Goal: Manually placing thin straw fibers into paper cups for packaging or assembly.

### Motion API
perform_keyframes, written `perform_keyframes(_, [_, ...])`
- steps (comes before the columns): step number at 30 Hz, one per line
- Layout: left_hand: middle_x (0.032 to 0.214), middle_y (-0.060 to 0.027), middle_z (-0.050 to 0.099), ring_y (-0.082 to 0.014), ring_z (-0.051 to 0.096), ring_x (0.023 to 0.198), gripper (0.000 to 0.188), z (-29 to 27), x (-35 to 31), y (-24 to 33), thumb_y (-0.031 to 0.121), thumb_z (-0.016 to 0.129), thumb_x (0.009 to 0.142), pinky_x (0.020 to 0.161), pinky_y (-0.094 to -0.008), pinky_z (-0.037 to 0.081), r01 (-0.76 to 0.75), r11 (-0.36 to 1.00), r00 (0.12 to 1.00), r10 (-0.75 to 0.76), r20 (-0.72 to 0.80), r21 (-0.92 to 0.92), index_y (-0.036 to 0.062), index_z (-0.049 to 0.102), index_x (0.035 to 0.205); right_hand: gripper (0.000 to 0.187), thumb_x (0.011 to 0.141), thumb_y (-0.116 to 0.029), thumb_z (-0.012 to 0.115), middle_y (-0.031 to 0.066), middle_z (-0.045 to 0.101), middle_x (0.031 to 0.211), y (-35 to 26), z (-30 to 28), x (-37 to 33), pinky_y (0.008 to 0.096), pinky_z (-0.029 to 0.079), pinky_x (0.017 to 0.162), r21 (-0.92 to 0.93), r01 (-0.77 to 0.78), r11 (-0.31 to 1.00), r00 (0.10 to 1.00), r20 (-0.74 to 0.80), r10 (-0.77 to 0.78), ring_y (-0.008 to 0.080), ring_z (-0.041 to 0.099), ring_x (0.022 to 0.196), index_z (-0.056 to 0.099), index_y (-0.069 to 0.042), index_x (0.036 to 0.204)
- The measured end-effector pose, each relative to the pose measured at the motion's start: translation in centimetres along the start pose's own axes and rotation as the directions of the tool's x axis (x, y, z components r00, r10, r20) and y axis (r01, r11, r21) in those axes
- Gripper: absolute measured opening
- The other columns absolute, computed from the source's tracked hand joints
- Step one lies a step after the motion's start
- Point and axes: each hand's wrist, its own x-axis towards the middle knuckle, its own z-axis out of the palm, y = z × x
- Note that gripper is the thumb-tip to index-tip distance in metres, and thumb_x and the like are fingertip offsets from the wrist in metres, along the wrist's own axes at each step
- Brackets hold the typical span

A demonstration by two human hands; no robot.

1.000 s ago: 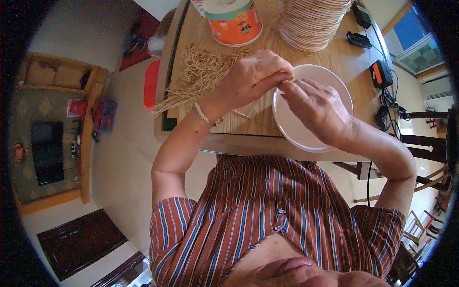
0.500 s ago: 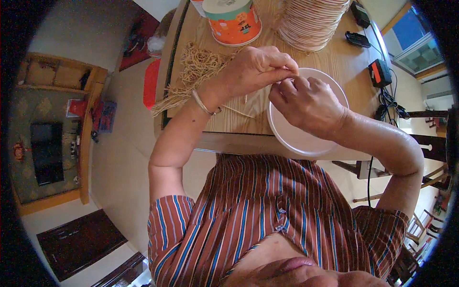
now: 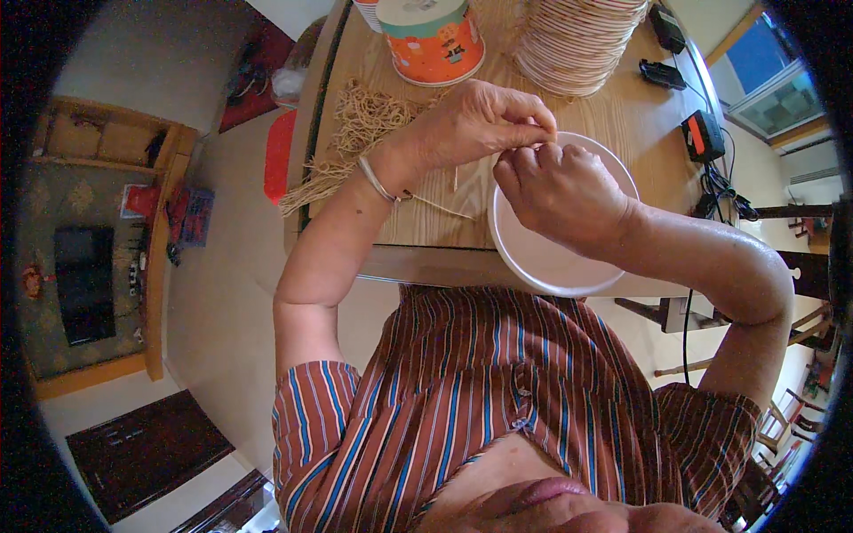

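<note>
Both hands, left [image 3: 475, 124] and right [image 3: 560, 191], pinch what I take for a thin stick [image 3: 553, 139] over the bowl [image 3: 551, 266].

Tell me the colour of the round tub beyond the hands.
Orange tub with a pale lid, in the head view.

A lived-in home room, seen from above a wooden bench [image 3: 622, 124] by a window [image 3: 760, 84]: pale tiled floor [image 3: 222, 258], a low wooden shelf unit [image 3: 107, 169] against the wall with a dark screen [image 3: 84, 280] on it, wooden chairs [image 3: 791, 258] drawn up at the side, and chargers with trailing cables [image 3: 711, 173] on the bench top.
</note>
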Motion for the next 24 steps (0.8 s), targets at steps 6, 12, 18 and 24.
perform_keyframes(6, [0.091, 0.0011, 0.067, -0.0062, 0.06, 0.089, 0.015, -0.2, -0.1, 0.3, 0.015, 0.062, 0.093, 0.081, -0.0227, 0.048, 0.085, 0.994, 0.995, -0.082, 0.051, -0.061, 0.0028, 0.068, 0.1, 0.016, 0.077, -0.017, 0.059, 0.0081, 0.059, 0.069, 0.2, 0.4, 0.2, 0.0295, 0.048, 0.045, 0.027, 0.031, 0.999, 0.996, -0.081, -0.029, 0.0193, 0.062, 0.06, 0.058, -0.004, 0.085])
perform_keyframes(12, [0.1, -0.0005, 0.067, -0.0071, 0.06, 0.095, 0.018, 0.3, -0.9, -0.2, 0.011, 0.059, 0.095, 0.086, -0.0235, 0.048, 0.012, 0.992, 0.999, -0.018, -0.045, -0.124, 0.0031, 0.066, 0.11, 0.013, 0.085, -0.01, 0.054, 0.0179, 0.061, 0.071, 2.2, 0.5, 0.3, 0.0434, 0.054, 0.058, 0.478, -0.296, 0.827, 0.944, 0.28, 0.176, 0.0327, 0.067, 0.069, 0.055, 0.002, 0.088])
perform_keyframes(18, [0.106, -0.0063, 0.064, -0.0176, 0.061, 0.102, 0.02, 0.8, -2.8, 1.1, 0.003, 0.064, 0.086, 0.089, -0.0304, 0.048, -0.205, 0.932, 0.916, 0.29, -0.278, 0.298, 0.0062, 0.065, 0.105, 0.023, 0.084, -0.022, 0.058, 0.0205, 0.063, 0.068, 3.6, 1.7, -0.1, 0.0433, 0.053, 0.06, 0.804, -0.534, 0.261, 0.842, 0.48, 0.245, 0.0328, 0.065, 0.06, 0.065, -0.001, 0.083])
perform_keyframes(24, [0.097, -0.0079, 0.057, -0.0269, 0.059, 0.092, 0.024, 2.8, -5.1, 2.9, 0.008, 0.073, 0.077, 0.083, -0.0369, 0.049, -0.181, 0.806, 0.921, 0.34, -0.192, 0.563, 0.01, 0.064, 0.098, 0.021, 0.089, -0.027, 0.06, -0.0037, 0.044, 0.059, 3.6, 0.1, 0.3, 0.0238, 0.031, 0.043, 0.565, -0.766, -0.308, 0.571, 0.817, 0.079, 0.0055, 0.038, 0.049, 0.063, -0.008, 0.08])
